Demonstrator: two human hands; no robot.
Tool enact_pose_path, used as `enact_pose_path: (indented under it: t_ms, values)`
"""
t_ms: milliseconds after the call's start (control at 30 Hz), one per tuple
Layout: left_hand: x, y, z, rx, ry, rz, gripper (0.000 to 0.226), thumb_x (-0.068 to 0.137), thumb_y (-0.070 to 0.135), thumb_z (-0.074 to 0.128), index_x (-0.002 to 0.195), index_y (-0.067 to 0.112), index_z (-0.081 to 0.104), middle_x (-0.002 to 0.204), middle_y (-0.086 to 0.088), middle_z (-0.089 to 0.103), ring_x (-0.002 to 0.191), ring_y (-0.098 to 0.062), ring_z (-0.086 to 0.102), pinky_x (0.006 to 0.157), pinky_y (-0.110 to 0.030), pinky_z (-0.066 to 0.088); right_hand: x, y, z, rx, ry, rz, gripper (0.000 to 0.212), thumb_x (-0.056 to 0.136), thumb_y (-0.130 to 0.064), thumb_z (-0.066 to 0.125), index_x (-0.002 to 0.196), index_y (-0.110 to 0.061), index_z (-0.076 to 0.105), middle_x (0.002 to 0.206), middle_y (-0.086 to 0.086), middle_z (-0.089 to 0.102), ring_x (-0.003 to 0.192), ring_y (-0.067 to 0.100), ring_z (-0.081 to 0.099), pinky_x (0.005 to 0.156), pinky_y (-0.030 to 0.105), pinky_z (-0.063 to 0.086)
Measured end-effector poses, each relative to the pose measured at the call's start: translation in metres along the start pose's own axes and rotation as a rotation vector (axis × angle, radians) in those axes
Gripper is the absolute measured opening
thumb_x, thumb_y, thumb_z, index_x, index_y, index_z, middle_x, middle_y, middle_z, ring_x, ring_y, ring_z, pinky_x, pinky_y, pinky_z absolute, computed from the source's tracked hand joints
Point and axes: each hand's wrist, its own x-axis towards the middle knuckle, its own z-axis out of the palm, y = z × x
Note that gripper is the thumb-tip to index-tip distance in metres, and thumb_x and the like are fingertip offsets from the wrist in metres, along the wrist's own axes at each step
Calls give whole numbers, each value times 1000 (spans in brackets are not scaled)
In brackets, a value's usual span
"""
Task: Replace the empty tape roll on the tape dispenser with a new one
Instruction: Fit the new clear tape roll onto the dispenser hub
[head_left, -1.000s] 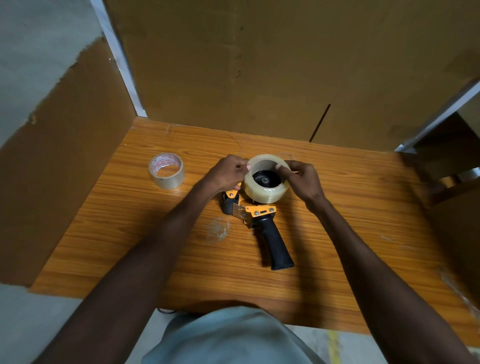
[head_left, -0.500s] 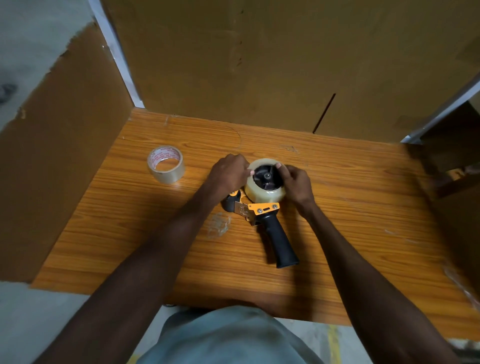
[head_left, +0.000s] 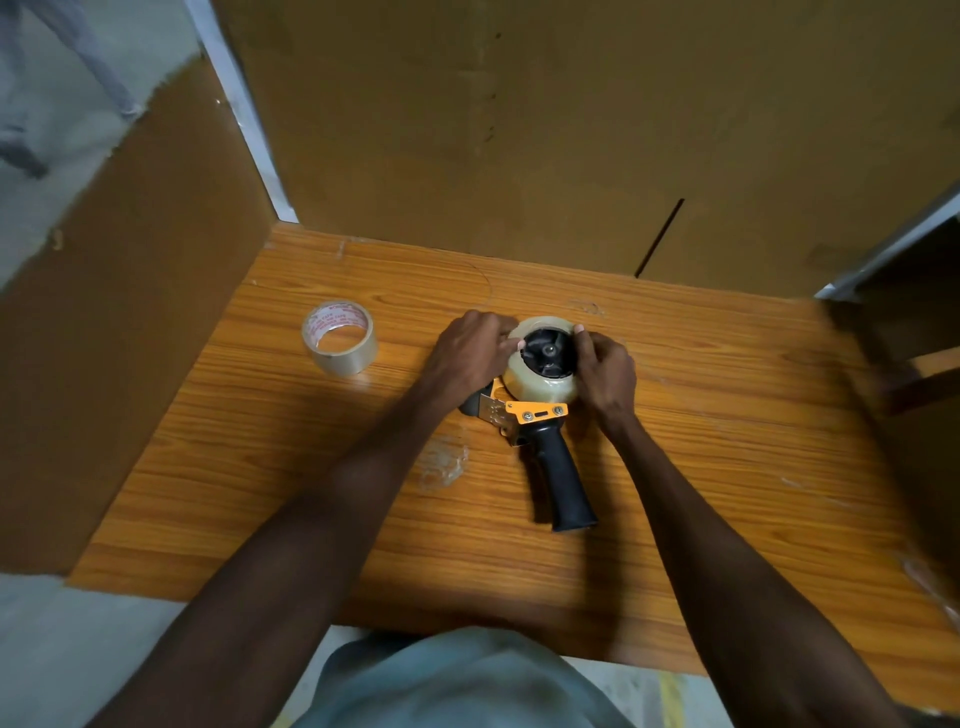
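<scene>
An orange tape dispenser (head_left: 535, 415) with a black handle lies flat on the wooden table (head_left: 260, 441), handle pointing toward me. A full clear tape roll (head_left: 540, 382) sits around its black hub. My left hand (head_left: 475, 353) grips the roll's left side, fingertips on its top rim. My right hand (head_left: 605, 371) holds the roll's right side, thumb on the rim. A thin, nearly used-up roll with red print inside (head_left: 340, 338) stands apart at the left.
Brown cardboard walls (head_left: 519, 130) close the table at the back and left. A crumpled piece of clear tape (head_left: 441, 462) lies left of the handle. A dark chair or frame (head_left: 914, 353) stands at the right edge.
The clear roll has gone down from a tilted, raised position onto the dispenser's hub. Both hands followed it down and stayed on its sides.
</scene>
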Motion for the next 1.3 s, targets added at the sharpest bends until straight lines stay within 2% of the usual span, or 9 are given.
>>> enact_pose_path:
  t_ms: [233,333,500,633,767,967,1067,1200,1300]
  values:
    - [-20,-29,-8,-138,128,205,27,89,17,66,116,12,71,128,-2,66,119,-17,60,93,-33,52,-5,-13,-13,-159,88,-142,45,97,-38,56,122,-3,68,123,16,70,110,29,65,86,34,51]
    - [-30,-48,-8,-170,113,211,28,91,22,64,117,16,70,135,4,61,127,-10,52,101,-33,47,-23,-24,-13,-182,62,-285,36,93,-33,64,118,-8,70,118,12,72,107,28,64,87,44,53]
    - [-39,-68,-4,-224,-22,210,37,98,31,53,135,25,57,147,11,47,139,-4,34,107,-30,36,-64,-32,-8,-241,-65,-480,25,86,-29,70,104,-13,77,104,5,77,98,22,66,83,32,51]
    - [-43,-78,-5,-172,-132,211,45,100,44,43,144,37,42,153,25,30,141,5,19,108,-34,29,-89,-27,-1,-319,-180,-522,26,83,-27,74,104,-13,76,104,5,76,97,22,66,80,35,52]
    - [-42,-82,-8,-127,-185,263,49,100,49,37,148,39,33,156,27,21,142,5,14,106,-35,29,-95,-31,6,-402,-212,-522,26,85,-18,72,110,-13,75,106,7,75,102,32,63,85,49,50]
    - [-42,-84,-5,-140,-181,285,49,102,47,36,149,36,32,158,24,20,146,-1,15,104,-34,29,-102,-43,11,-437,-213,-511,37,76,1,62,108,-11,74,104,8,74,103,34,58,84,51,48]
    - [-41,-83,-5,-138,-160,284,49,103,42,36,150,32,32,159,21,21,147,-4,15,104,-32,33,-105,-45,6,-425,-269,-556,34,71,-10,53,97,-8,75,106,9,75,99,36,60,84,48,47]
    - [-42,-81,-6,-124,-171,277,50,103,42,35,151,32,30,160,20,19,148,-6,14,104,-32,31,-98,-41,-1,-453,-305,-627,34,72,13,65,99,-5,75,110,11,75,104,35,66,90,43,51]
    - [-44,-80,-5,-119,-155,279,50,103,44,34,151,32,29,160,20,18,148,-6,13,102,-32,30,-99,-36,-6,-438,-317,-706,38,72,14,66,105,-5,73,115,10,74,110,27,67,93,32,46]
